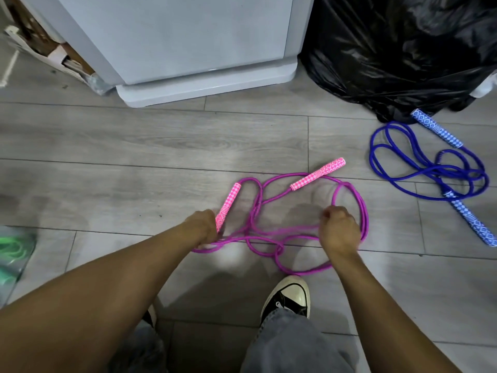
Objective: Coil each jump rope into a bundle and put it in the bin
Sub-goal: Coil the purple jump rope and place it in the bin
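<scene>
1. Left grip (203, 227), a bare hand, is curled round the near end of one pink handle (228, 205). The rest of that handle sticks out past the fingers, pointing away from the person and tilted slightly right.
2. Right grip (340, 231), also a bare hand, is a fist closed on the cord of the purple rope (254, 211). Cord leaves the top of the fist and arcs up and round into a large loop on the right.
3. The rope lies uncoiled on the floor (134, 144), spread between and beyond both grips in several crossing loops. One loop reaches back near the shoe (290, 294). The strand running between the grips is blurred.
4. The second pink handle (317, 175) lies free on the floor beyond the grips, apart from both, angled up to the right.
5. Handle markings: white diamonds at the ends, a striped band and a check pattern nearer the cord.
6. A blue rope (430, 170) lies loose to the right, well apart from the purple one. Its far handle touches or nearly touches a black bag (403, 49).
7. A white cabinet (174, 36) stands beyond the rope.
8. A green item (13, 249) at the left edge is too blurred to tell.
</scene>
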{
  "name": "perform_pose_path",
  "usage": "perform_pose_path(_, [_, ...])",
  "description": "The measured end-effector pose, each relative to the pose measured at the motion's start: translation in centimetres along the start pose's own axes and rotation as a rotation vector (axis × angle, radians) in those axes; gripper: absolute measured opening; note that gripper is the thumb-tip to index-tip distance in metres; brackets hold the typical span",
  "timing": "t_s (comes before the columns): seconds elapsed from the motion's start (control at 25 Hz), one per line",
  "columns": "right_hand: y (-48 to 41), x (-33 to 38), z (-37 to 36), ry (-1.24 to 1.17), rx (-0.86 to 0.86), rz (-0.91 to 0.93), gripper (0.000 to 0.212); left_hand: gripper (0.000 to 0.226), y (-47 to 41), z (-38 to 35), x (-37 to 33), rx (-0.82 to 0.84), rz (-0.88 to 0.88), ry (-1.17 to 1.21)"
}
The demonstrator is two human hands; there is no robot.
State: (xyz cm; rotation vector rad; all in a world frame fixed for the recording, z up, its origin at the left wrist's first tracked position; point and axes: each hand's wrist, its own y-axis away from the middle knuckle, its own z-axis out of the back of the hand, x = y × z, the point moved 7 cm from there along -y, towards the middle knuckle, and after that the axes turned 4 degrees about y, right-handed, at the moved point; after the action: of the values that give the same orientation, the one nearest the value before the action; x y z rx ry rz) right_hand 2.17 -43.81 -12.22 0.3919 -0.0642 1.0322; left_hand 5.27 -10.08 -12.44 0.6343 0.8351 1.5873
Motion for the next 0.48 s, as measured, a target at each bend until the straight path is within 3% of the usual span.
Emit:
perform_pose_path(0.08, [0.2,-1.6,-0.6,0.225,0.123,-0.103,0.033,0.045,-0.1,-0.3,-0.1,-0.042,-0.022,0.019])
perform_pose_path(0.16, [0.6,-1.0,-0.1,0.246,0.081,-0.087,0.033,0.052,-0.3,0.4,-0.2,-0.181,0.006,0.098])
perform_pose_path(0.28, [1.0,2.0,0.5,0.094,-0.046,0.124,0.021,0.065,-0.8,0.1,-1.6,-0.217,-0.043,0.117])
perform_pose_path(0.4, [1.2,5.0,0.2,-0.056,0.028,0.35,0.012,0.053,-1.2,-1.2,-2.7,-0.226,-0.107,-0.063])
perform_pose_path(0.48, [1.4,6.5,0.1,-0.1,0.093,0.422,0.014,0.042,-1.1,-1.4,-3.2,-0.223,-0.16,0.001])
